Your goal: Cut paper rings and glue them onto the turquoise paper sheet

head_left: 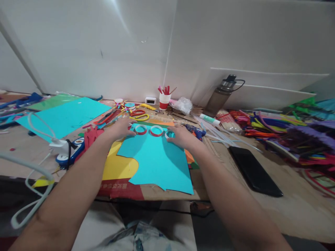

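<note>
A turquoise paper sheet [159,160] with one cut, wavy side lies in front of me. Along its far edge stand a left paper ring [141,132], a middle paper ring [156,134] and a right paper ring [166,134], white with red bands. My left hand [122,129] rests at the sheet's far left corner, fingers apart, its thumb by the left ring. Around the right ring, the thumb and fingers of my right hand [181,136] close from its right side, partly hiding it. Yellow paper [115,169] shows under the sheet.
A black phone [255,170] lies at right, near a tilted bottle [220,96] and pipe cleaners [272,122]. Behind the rings are scissors [140,115] and a paper cup [164,101] of red sticks. A blue power strip [70,153] with a white cable sits left.
</note>
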Tool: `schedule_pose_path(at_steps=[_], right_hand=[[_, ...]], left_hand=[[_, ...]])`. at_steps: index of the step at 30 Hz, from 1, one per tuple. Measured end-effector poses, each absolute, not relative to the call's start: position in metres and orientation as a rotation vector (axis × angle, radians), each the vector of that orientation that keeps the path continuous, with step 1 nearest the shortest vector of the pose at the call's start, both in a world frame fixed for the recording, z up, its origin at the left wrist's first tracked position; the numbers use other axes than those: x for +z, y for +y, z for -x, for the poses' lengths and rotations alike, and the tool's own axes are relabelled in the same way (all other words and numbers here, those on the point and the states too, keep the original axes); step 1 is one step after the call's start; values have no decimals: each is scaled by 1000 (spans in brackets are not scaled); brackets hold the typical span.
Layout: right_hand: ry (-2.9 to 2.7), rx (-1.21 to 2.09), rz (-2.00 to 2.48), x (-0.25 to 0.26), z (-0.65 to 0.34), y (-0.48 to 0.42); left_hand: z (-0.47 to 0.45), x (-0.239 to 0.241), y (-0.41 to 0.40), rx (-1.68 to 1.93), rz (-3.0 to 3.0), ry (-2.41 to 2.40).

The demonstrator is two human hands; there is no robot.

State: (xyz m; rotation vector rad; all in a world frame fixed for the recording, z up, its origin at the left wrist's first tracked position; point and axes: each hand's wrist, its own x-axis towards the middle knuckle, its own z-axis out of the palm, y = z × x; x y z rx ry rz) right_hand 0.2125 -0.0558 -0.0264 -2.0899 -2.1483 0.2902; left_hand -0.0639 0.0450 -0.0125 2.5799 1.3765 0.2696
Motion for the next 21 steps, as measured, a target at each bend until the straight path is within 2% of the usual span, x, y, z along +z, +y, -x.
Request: schedule_pose_path(at_steps=[5,13,21], right_hand=[[-2138,310,2064,-27,-219,-54],[-1921,227,1997,-9,-244,-58],[-2092,291,2066,-18,-222,-59]], left_hand=[[48,-18,33,374,-2640,1216],[28,-34,35,261,-2709,1130],[32,-37,38,247,-2759,1159]])
